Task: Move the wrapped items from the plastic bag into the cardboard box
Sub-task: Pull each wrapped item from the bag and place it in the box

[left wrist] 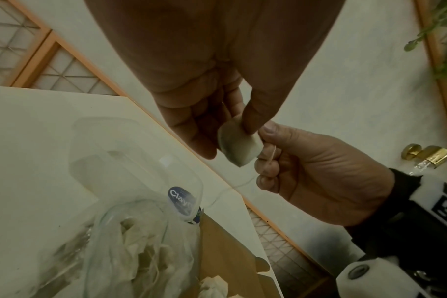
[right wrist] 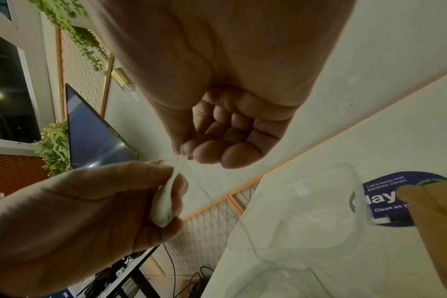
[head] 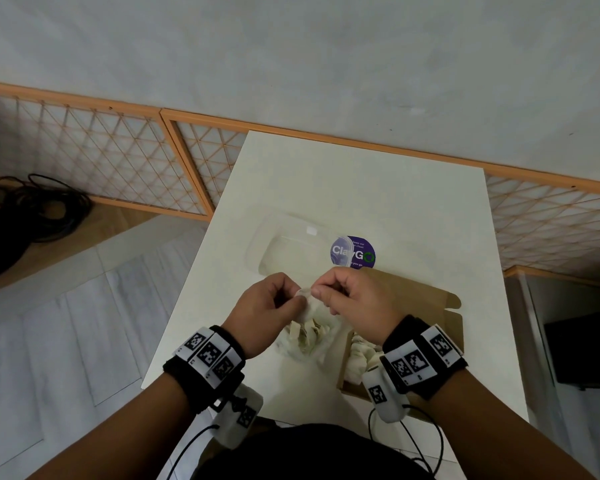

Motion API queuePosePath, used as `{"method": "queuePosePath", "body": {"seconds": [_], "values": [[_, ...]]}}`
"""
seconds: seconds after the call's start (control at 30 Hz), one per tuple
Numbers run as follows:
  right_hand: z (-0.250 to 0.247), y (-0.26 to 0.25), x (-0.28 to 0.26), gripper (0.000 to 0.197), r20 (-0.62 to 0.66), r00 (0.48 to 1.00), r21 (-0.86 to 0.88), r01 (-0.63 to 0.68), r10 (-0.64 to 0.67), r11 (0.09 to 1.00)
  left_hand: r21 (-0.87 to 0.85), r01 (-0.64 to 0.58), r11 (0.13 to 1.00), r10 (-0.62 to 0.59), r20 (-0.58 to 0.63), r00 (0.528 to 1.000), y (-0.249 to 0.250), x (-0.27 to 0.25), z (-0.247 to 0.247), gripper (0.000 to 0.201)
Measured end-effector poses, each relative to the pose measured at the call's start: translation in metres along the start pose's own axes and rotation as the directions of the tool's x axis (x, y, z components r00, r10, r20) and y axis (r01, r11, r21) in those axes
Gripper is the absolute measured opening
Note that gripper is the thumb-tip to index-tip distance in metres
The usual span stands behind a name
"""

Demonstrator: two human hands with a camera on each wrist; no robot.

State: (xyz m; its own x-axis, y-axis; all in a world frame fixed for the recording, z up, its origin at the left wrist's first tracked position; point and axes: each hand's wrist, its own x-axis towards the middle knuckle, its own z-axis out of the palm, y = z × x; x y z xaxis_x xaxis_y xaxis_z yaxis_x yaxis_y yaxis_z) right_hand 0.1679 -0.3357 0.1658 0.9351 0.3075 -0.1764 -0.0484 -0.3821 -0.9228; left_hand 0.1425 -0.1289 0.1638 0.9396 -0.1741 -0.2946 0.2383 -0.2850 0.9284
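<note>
Wrapped item (head: 305,295) pinched by both hands above plastic bag (head: 305,337), cardboard box (head: 426,306) beside.

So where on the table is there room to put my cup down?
The far end of the white table, beyond the clear plastic container and the round purple sticker, is bare. The near part is crowded: the plastic bag sits beside the cardboard box, with both hands above.

I read table (head: 361,188): smooth matt off-white laminate | plastic bag (left wrist: 130,252): thin, clear, crinkled film | cardboard box (head: 426,299): matt brown cardboard | wrapped item (left wrist: 239,145): soft, matt white paper-like wrap | clear tray (head: 284,244): glossy transparent plastic | sticker (head: 353,252): glossy purple print
</note>
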Motion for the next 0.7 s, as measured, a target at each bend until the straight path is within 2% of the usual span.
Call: {"method": "queuePosePath", "body": {"seconds": [0.07,0.17,0.3,0.37,0.47,0.57,0.7], "values": [[0.000,-0.001,0.000,0.007,0.030,1.000,-0.032,-0.005,0.006,0.999,-0.067,0.002,0.998,0.001,0.038,0.999,-0.001,-0.001,-0.001,0.008],[0.002,-0.005,-0.002,0.007,0.070,0.998,-0.070,0.004,0.001,0.998,-0.116,-0.014,0.993,0.021,0.060,0.998,0.001,-0.003,-0.001,0.019],[-0.002,-0.010,0.001,0.007,0.112,0.994,-0.109,-0.001,0.014,0.994,-0.088,-0.016,0.996,0.017,0.010,1.000,0.001,-0.005,-0.001,0.015],[-0.007,-0.014,0.003,0.006,0.144,0.989,-0.125,-0.005,0.023,0.992,-0.040,-0.012,0.999,0.013,0.027,1.000,-0.001,-0.006,-0.004,0.015],[-0.010,-0.021,0.005,0.006,0.158,0.987,-0.246,0.059,-0.020,0.967,-0.009,-0.008,1.000,0.009,0.082,0.997,-0.005,-0.008,-0.008,0.012],[-0.004,-0.022,0.007,0.005,0.150,0.987,-0.312,0.095,-0.050,0.945,-0.069,0.009,0.998,-0.006,0.049,0.999,-0.004,-0.011,-0.010,0.013],[0.015,-0.011,0.004,0.006,0.136,0.989,-0.196,0.089,-0.063,0.976,-0.269,0.057,0.962,-0.053,0.020,0.998,0.002,-0.012,-0.010,0.019]]}}
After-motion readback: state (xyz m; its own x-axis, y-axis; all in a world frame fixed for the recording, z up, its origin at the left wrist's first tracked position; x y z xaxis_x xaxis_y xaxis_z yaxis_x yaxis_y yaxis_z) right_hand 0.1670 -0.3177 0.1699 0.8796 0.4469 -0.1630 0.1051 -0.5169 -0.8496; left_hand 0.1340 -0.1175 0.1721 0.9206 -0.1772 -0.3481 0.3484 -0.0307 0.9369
